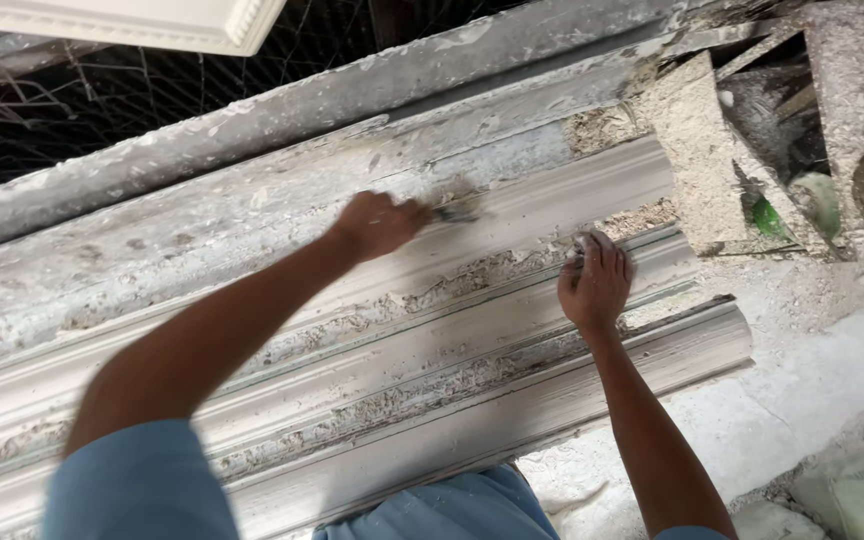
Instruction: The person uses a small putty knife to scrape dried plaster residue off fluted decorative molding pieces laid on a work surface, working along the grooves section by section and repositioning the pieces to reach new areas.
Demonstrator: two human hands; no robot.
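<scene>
Far left: dark wire netting (72, 110) behind a plaster-spattered ledge (282, 115), with a white framed panel corner (152, 20) above. Across the middle, running from near left up to far right: long white moulded cornice lengths (402, 370), ridged, crusted with crumbs of plaster and fibre in the grooves. Left of centre: blue sleeve (137, 485), forearm stretched out over the cornice. Left hand (380, 224) closed around the handle of a small tool (460, 208), blurred, tip on the upper cornice strip; kind of tool not clear. Right of centre: right hand (597, 285) pressed down on a middle ridge of the cornice, fingers (592, 258) close together and bent slightly, seemingly gripping nothing; something small and dark at the fingertips, too blurred to tell. Far right: rough block of crumbly plaster (697, 160), a green scrap (767, 218) in the gap beside it, pale dusty floor (812, 340), whitish sack (857, 490) at the near right corner.
</scene>
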